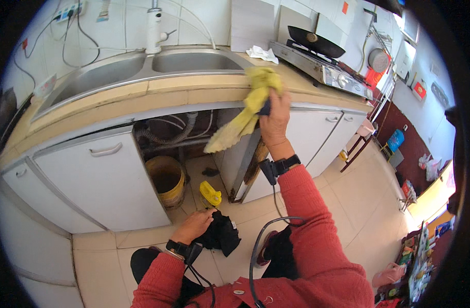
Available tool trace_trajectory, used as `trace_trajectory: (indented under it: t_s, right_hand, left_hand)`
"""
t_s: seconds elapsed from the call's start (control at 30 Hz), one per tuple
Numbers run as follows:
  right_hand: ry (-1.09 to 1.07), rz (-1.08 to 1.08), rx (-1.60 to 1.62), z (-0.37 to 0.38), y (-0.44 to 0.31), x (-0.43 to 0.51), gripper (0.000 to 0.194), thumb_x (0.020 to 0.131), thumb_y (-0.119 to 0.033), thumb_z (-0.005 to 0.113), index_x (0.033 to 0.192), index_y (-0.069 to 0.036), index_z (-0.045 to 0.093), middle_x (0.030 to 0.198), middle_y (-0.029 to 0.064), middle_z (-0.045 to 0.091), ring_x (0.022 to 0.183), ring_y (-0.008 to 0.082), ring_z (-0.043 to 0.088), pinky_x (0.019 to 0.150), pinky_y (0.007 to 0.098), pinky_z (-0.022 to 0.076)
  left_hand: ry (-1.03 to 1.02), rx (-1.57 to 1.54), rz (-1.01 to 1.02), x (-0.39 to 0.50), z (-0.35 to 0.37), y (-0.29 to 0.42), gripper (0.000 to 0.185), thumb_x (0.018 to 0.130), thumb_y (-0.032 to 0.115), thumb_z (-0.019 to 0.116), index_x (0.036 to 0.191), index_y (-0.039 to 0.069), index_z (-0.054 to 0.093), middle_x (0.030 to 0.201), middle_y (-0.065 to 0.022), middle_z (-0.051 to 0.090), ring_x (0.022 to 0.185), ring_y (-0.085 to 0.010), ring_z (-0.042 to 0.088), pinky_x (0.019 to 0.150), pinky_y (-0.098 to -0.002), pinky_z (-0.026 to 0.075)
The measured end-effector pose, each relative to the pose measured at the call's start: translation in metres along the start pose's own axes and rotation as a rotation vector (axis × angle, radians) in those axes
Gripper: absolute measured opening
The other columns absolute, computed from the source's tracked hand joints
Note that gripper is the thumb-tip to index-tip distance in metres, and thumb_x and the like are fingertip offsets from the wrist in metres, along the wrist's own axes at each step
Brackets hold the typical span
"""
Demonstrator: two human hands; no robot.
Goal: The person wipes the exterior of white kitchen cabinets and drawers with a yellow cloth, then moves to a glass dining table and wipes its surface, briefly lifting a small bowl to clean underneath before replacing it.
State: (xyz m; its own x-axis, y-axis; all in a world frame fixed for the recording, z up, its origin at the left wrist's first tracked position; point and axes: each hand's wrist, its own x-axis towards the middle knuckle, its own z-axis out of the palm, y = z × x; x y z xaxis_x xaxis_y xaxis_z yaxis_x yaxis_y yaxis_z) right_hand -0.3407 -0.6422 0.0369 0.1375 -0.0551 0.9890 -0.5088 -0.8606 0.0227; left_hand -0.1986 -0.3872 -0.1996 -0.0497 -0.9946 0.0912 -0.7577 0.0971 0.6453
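Raised at the counter's front edge, my right hand [277,121] grips a yellow-green cloth [235,133], which is blurred and hangs down to the left. A small dark blue piece [264,108] shows beside its fingers; what it is I cannot tell. Low before my knees, my left hand [192,226] holds a bunched black cloth [220,235], its fingertips partly hidden. Just beyond that cloth, a yellow plastic bottle [210,194] is on the tiled floor at the cabinet opening. Inside the opening stands a yellow bucket [169,188] with a dark interior.
Above the opening is a double steel sink [196,62]; a drain hose [169,140] runs beneath it. A gas stove [323,71] with a black wok [315,41] stands right of white tissue [262,54]. A white cabinet door [104,177] borders the opening's left.
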Motion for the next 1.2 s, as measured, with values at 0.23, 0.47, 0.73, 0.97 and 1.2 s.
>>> trace_trajectory:
  t_s: [0.23,0.47,0.73,0.97,1.2]
  right_hand:
    - [-0.027,0.107,-0.127,0.055,-0.048,-0.035,0.093,0.068,0.003,0.065,0.152,0.002,0.027,0.135,0.0414,0.039,0.125,0.057,0.039,0.108,0.0494,0.0329]
    - [0.074,0.067,0.145,0.071,-0.094,-0.02,0.079,0.068,0.007,0.058,0.146,-0.002,0.045,0.133,0.0371,0.044,0.126,0.0538,0.041,0.109,0.0503,0.0335]
    - [-0.031,-0.373,0.387,0.121,-0.229,0.017,0.043,0.076,-0.004,0.063,0.119,-0.007,0.067,0.145,0.0202,0.046,0.136,0.0419,0.04,0.111,0.0504,0.0333]
    - [-0.13,-0.645,0.413,0.13,-0.276,0.049,0.014,0.078,-0.014,0.063,0.088,-0.007,0.07,0.149,0.013,0.044,0.138,0.0349,0.039,0.113,0.0508,0.0304]
    - [-0.266,-0.628,0.21,0.084,-0.182,0.042,0.012,0.075,-0.017,0.067,0.085,-0.013,0.07,0.151,0.0078,0.043,0.141,0.0298,0.038,0.115,0.0511,0.0283]
  left_hand:
    - [0.006,0.075,-0.008,-0.016,-0.011,-0.007,0.037,0.098,0.023,0.052,0.134,0.013,0.054,0.101,-0.0222,0.068,0.095,-0.0396,0.065,0.081,-0.0484,0.052]
    - [0.02,0.009,0.014,-0.019,-0.012,-0.004,0.036,0.099,0.023,0.05,0.132,0.011,0.054,0.114,-0.0181,0.067,0.102,-0.0377,0.064,0.085,-0.0475,0.052]
    - [0.005,0.023,0.055,-0.016,0.003,-0.021,0.041,0.097,0.017,0.051,0.137,0.009,0.051,0.118,-0.0214,0.064,0.105,-0.038,0.063,0.087,-0.0474,0.051]
    - [-0.005,-0.059,0.03,-0.005,0.007,-0.026,0.041,0.096,0.018,0.051,0.137,0.015,0.051,0.107,-0.0239,0.064,0.096,-0.0395,0.063,0.081,-0.0494,0.049]
    - [0.09,-0.029,0.125,-0.001,0.016,-0.026,0.037,0.098,0.021,0.051,0.134,0.01,0.053,0.103,-0.024,0.065,0.097,-0.0408,0.062,0.084,-0.0479,0.049]
